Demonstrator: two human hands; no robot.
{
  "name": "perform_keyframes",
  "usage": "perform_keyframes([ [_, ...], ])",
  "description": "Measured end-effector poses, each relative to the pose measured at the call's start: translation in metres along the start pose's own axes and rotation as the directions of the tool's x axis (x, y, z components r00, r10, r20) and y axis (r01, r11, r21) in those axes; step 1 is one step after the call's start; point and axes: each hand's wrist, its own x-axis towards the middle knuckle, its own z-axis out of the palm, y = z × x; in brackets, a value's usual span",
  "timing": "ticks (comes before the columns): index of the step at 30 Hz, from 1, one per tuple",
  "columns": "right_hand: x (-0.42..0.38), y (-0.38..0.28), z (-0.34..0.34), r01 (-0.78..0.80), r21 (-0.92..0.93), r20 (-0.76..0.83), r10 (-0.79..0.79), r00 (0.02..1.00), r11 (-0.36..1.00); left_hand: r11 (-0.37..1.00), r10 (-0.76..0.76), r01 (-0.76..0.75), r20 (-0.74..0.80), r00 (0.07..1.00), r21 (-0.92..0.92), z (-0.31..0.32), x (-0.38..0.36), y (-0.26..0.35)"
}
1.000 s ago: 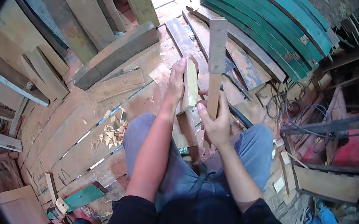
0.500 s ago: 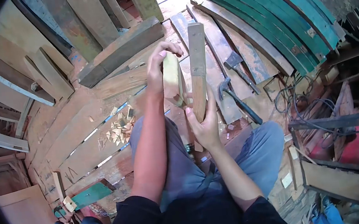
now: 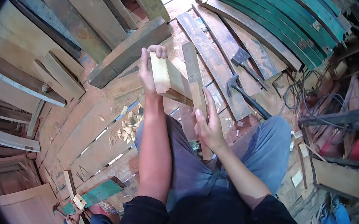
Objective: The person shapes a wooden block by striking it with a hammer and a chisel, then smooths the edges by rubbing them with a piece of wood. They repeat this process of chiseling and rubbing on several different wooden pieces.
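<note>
My left hand [image 3: 149, 68] is closed around the far upper end of a pale wooden block [image 3: 163, 78], raised above my lap. The block is tilted, and its darker broad side runs toward a narrow wooden bar [image 3: 192, 70]. My right hand [image 3: 210, 128] grips that bar low down, thumb on the near face and fingers along the right side. The bar stands nearly upright, weathered grey at the top and browner below. In this view the block's right end meets the bar's side.
A claw hammer [image 3: 248, 99] and a tool with a dark square head [image 3: 241, 57] lie on planks at right. Wood offcuts [image 3: 129, 129] are piled left of my knee. Curved green boards [image 3: 275, 19] are stacked far right. Another person's hands [image 3: 73, 221] work at lower left.
The pale block has swung to show more of its broad side, its right end now against the bar. The bar has come lower and more upright. The whole view has shifted slightly.
</note>
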Motion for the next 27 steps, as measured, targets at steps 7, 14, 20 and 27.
perform_keyframes([
  [7, -0.008, 0.005, -0.003, -0.097, 0.112, -0.006, 0.098, 0.995, 0.989, 0.998, -0.061, 0.060, 0.002, 0.998, 0.035, 0.016, -0.006, -0.005],
  [14, -0.009, 0.016, -0.008, -0.078, 0.046, -0.044, 0.080, 0.996, 0.996, 0.995, -0.047, 0.043, 0.040, 0.998, 0.090, 0.018, -0.004, -0.016],
  [20, -0.020, -0.013, -0.009, -0.026, -0.119, -0.001, 0.026, 1.000, 0.993, 0.996, -0.006, 0.002, 0.043, 0.999, 0.089, 0.029, -0.002, -0.007],
  [27, -0.028, 0.027, -0.012, -0.050, -0.241, 0.005, 0.053, 0.999, 0.969, 0.957, 0.124, -0.117, -0.010, 0.992, 0.265, 0.020, -0.003, 0.006],
])
